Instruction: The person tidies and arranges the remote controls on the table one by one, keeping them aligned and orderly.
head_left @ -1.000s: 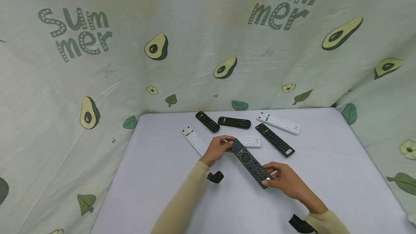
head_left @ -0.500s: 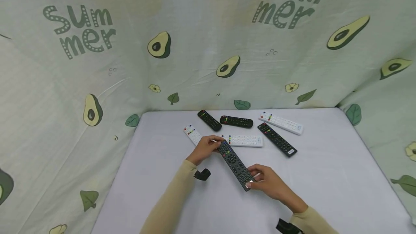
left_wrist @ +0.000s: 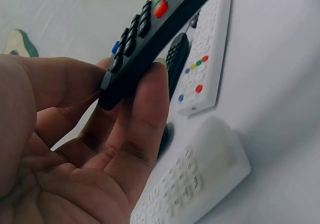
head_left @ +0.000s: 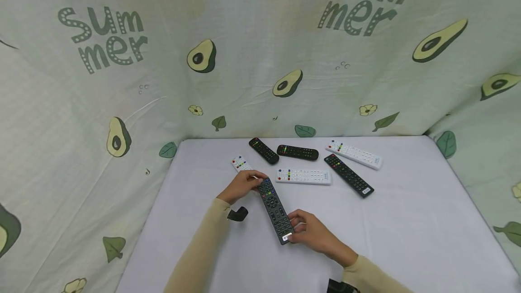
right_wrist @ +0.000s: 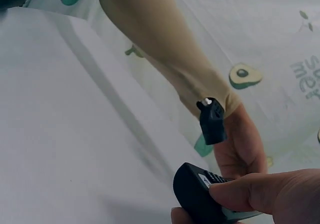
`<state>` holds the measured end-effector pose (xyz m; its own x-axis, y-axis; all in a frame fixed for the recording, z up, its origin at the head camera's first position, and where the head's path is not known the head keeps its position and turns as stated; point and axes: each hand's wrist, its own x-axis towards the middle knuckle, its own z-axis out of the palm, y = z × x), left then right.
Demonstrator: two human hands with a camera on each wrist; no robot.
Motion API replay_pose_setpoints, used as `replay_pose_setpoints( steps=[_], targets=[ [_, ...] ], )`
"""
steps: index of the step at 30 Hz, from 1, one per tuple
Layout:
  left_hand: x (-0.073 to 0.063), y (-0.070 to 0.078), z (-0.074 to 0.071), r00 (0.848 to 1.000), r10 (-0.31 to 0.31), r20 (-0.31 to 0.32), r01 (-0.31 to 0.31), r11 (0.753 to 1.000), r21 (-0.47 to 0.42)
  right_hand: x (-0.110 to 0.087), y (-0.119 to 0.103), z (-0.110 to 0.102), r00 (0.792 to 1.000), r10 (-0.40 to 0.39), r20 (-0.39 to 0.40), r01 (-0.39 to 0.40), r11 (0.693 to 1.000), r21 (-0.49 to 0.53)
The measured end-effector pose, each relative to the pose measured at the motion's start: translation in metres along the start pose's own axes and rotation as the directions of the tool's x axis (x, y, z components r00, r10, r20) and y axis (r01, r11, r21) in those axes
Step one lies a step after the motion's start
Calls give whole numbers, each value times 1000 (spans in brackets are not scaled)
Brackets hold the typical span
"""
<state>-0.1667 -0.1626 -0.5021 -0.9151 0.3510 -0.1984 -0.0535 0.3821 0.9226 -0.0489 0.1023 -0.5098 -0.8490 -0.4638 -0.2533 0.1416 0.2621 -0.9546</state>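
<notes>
A long dark grey remote control point(head_left: 276, 211) with coloured buttons is held slantwise over the white table by both hands. My left hand point(head_left: 241, 186) pinches its far end; in the left wrist view the thumb and fingers grip the end of the remote point(left_wrist: 137, 49). My right hand point(head_left: 312, 234) holds the near end, beside a white label. From the right wrist, the thumb point(right_wrist: 240, 191) presses on the button face near that label. A white remote point(head_left: 241, 163) lies partly hidden behind the left hand. Just beyond the held remote, another white remote point(head_left: 303, 176) lies crosswise.
Two black remotes lie at the back, one slanted point(head_left: 263, 150), the other crosswise point(head_left: 297, 152). A third white remote point(head_left: 354, 154) and a black remote point(head_left: 349, 175) with a label lie at the right. Behind the table point(head_left: 411, 220) hangs an avocado-print cloth point(head_left: 244, 26).
Both hands have moved left with the dark remote, which has turned steeper in the head view. The middle white remote has come fully into sight; the left one is more covered.
</notes>
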Motion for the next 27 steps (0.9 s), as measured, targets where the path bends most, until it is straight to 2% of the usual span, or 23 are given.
replay_pose_setpoints(
  steps=[10, 14, 23, 27],
  targets=[
    [-13, -9, -26, 999, -39, 34, 38, 999, 27, 10, -1, 22, 998, 6, 55, -12, 994, 108],
    [-16, -13, -35, 997, -61, 38, 60, 998, 21, 15, -1, 29, 998, 7, 70, -16, 991, 132],
    [-27, -21, -56, 996, -59, 61, 58, 998, 22, 26, -2, 49, 995, 7, 104, -27, 982, 187],
    [-33, -27, -67, 994, -85, 65, 83, 996, 45, 32, -4, 62, 993, 7, 117, -30, 981, 191]
  ],
)
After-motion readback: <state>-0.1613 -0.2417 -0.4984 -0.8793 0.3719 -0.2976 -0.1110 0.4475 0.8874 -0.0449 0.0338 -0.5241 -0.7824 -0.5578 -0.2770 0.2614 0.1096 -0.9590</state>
